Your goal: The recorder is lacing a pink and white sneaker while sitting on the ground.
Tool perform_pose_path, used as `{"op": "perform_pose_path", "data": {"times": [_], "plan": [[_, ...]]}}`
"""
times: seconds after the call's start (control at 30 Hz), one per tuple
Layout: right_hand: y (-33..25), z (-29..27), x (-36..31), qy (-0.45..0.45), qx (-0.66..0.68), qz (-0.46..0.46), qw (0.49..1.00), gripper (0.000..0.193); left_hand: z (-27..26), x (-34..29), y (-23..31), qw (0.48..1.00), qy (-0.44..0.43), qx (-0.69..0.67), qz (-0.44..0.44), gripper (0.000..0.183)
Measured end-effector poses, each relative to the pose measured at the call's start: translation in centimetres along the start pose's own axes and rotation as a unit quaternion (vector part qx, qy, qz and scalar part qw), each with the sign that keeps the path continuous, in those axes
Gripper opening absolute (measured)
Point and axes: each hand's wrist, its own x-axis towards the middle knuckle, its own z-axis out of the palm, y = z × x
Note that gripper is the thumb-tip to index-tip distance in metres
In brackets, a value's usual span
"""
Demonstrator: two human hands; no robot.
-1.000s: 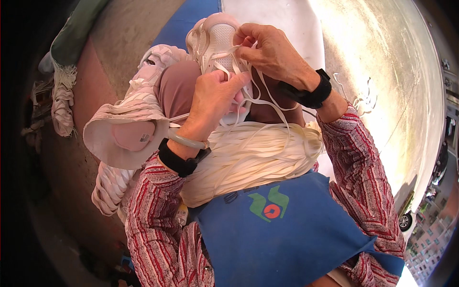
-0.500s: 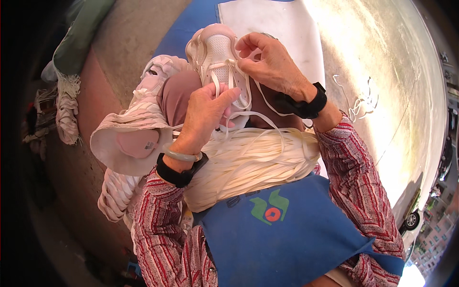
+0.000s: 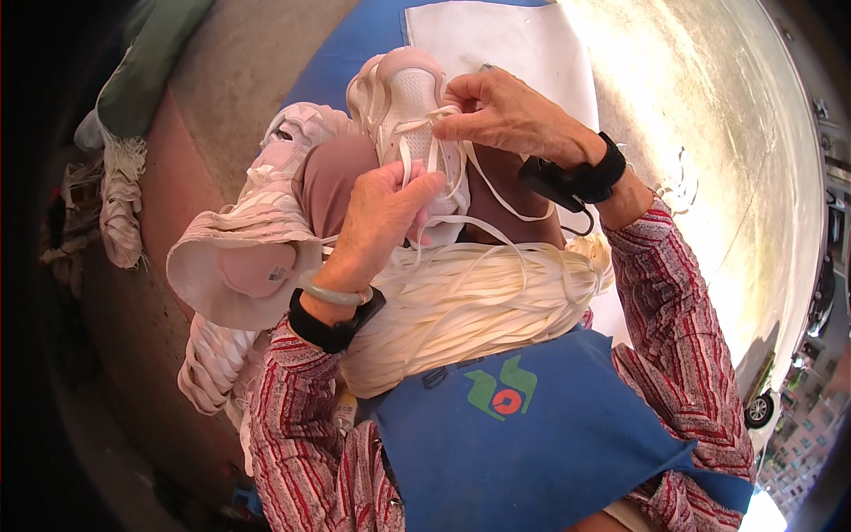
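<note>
White sheet (image 3: 510, 40) beside a blue sheet (image 3: 350, 49), green cloth (image 3: 146, 84) at upper left, sunlit floor (image 3: 709, 160), car (image 3: 761, 410) and buildings (image 3: 802, 448) at the right edge

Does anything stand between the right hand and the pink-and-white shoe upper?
Nothing visible does: the right hand is at the right side of the shoe upper, by its white lace. The left hand is lower, not between them.

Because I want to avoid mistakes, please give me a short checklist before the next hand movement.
1. Shoe within reach of both hands: ok.
2. Left hand at the white lace: ok, lace runs to its fingers.
3. Right hand gripping firmly: cannot tell.
4. White lace free of slack: not ok, a loose length curves beside the shoe.
5. Lace bundle nearby: ok, between shoe and blue apron.
</note>
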Motion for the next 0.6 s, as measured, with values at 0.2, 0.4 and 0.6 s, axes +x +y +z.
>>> {"op": "perform_pose_path", "data": {"times": [0.2,0.4,0.6], "plan": [[1.5,2.4,0.2,0.218,-0.066,-0.105,0.968,0.014,0.0,-0.1,0.0,1.0,0.011,0.014,0.003,0.022],[0.5,4.3,-0.1,0.311,-0.028,-0.131,0.941,0.015,0.0,-0.3,-0.4,1.0,0.015,0.011,0.004,0.022],[0.9,1.7,-0.3,0.011,0.428,0.066,0.901,0.014,-0.8,-0.6,-0.1,1.0,0.013,-0.018,0.006,0.023]]}}
